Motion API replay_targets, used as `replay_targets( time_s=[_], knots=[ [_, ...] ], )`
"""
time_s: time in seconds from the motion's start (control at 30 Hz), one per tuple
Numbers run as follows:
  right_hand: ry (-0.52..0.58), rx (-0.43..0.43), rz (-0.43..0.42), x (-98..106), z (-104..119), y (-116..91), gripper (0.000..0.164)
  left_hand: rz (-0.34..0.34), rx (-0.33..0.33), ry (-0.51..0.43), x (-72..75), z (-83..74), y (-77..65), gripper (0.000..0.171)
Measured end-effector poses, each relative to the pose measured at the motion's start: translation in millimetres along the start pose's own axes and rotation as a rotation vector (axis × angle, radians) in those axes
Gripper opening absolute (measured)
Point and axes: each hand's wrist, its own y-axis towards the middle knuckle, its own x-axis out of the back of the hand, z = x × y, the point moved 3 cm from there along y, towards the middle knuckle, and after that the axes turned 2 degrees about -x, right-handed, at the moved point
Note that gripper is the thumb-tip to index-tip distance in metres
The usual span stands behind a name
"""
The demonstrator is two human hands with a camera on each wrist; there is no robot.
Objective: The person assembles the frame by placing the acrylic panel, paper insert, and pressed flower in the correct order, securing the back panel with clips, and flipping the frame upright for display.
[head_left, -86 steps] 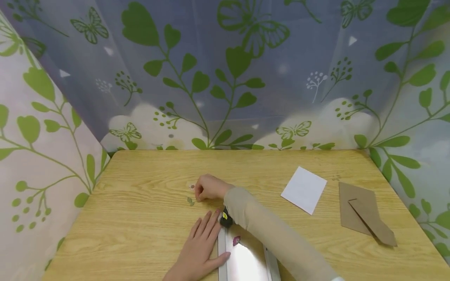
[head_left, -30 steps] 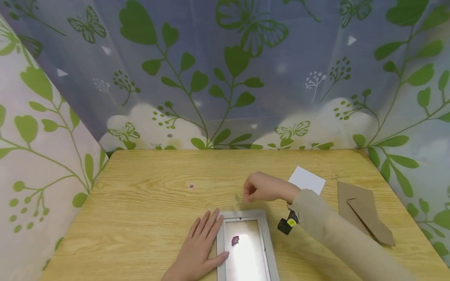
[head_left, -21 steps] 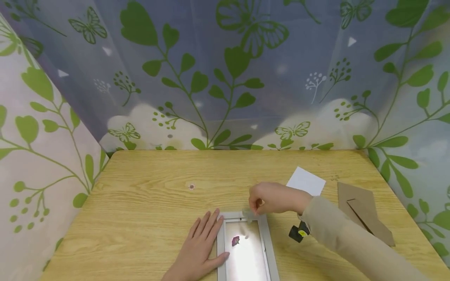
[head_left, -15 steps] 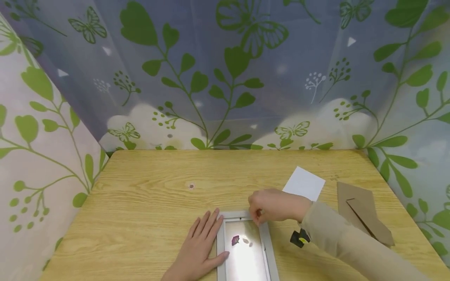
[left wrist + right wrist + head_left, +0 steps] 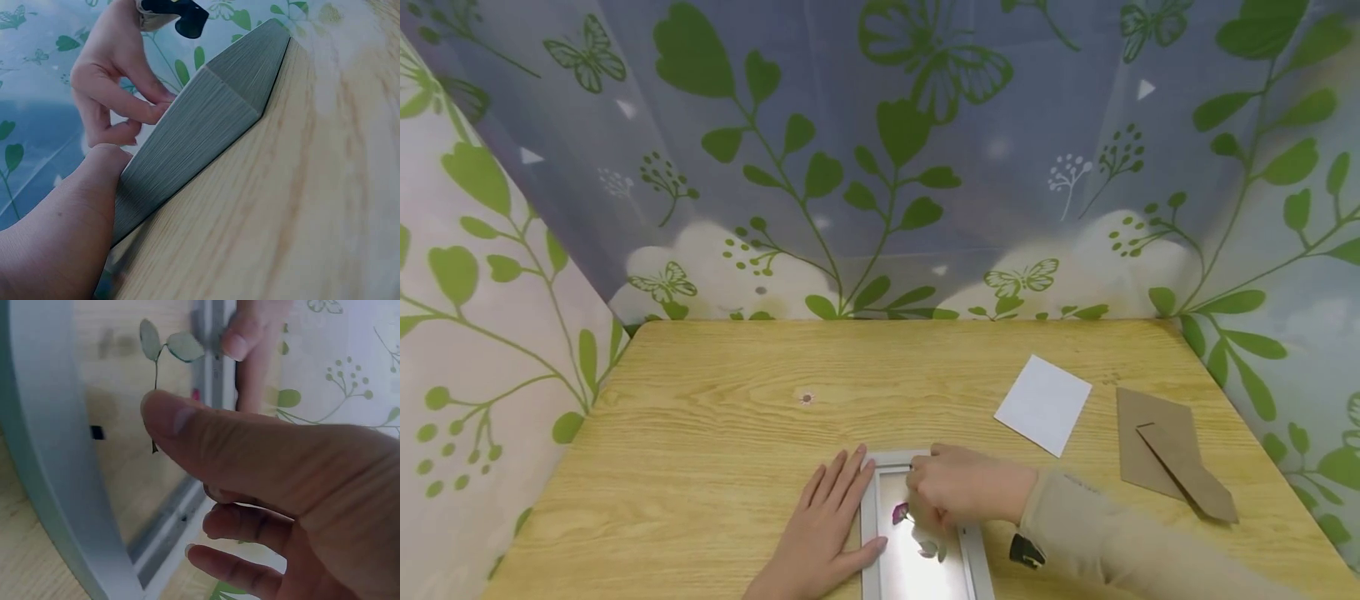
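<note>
A silver-grey picture frame (image 5: 868, 575) with a glass pane lies face down on the wooden table. My left hand (image 5: 827, 521) rests along its left side, fingers straight and thumb over the rim. On the glass lies a small dried magenta flower (image 5: 900, 512). Above the pane, my right hand (image 5: 970, 483) pinches the thin stem of a two-leaved green sprig (image 5: 184, 347). In the right wrist view the thumb covers part of the stem, and both leaves point away from the fingers. The left wrist view shows the brushed outer side of the frame (image 5: 206, 131).
A small pale dried flower (image 5: 807, 398) with a dark centre lies beyond the frame. To the right are a white square sheet (image 5: 1043, 406) and a brown backing board (image 5: 1161, 458) with a stand flap. Printed curtains (image 5: 880, 167) enclose the table's back and sides.
My right hand picked up the sprig from the table near the pale flower, carried it right, then brought it down over the frame's glass. My left hand has stayed on the frame.
</note>
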Motion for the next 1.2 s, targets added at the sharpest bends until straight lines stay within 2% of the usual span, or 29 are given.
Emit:
replay_targets(
  time_s=[0.1,0.23,0.4,0.67,0.83,0.97,1.2],
  knots=[
    [-0.023,0.033,-0.029,-5,2,1,0.028,0.007,0.007,-0.013,-0.3,0.0,-0.1,0.086],
    [-0.044,0.042,-0.046,-10,2,1,0.027,0.006,0.005,-0.025,-0.1,-0.4,0.1,0.086],
    [-0.056,0.035,-0.068,-11,-1,2,0.022,-0.005,0.001,-0.029,0.5,0.0,-0.2,0.086],
    [-0.012,-0.005,-0.088,-18,-7,5,0.025,0.013,0.011,-0.035,-0.8,0.1,0.3,0.087],
    [0.040,-0.009,-0.059,-16,-10,6,0.024,0.019,0.015,-0.030,-1.1,0.3,0.1,0.087],
    [0.098,-0.016,-0.012,-8,-13,9,0.022,0.011,0.004,-0.025,-1.3,-0.3,-0.3,0.087],
    [0.270,-0.053,-0.009,11,-34,22,0.024,0.012,0.009,-0.025,-2.0,0.5,0.3,0.087]
  ],
)
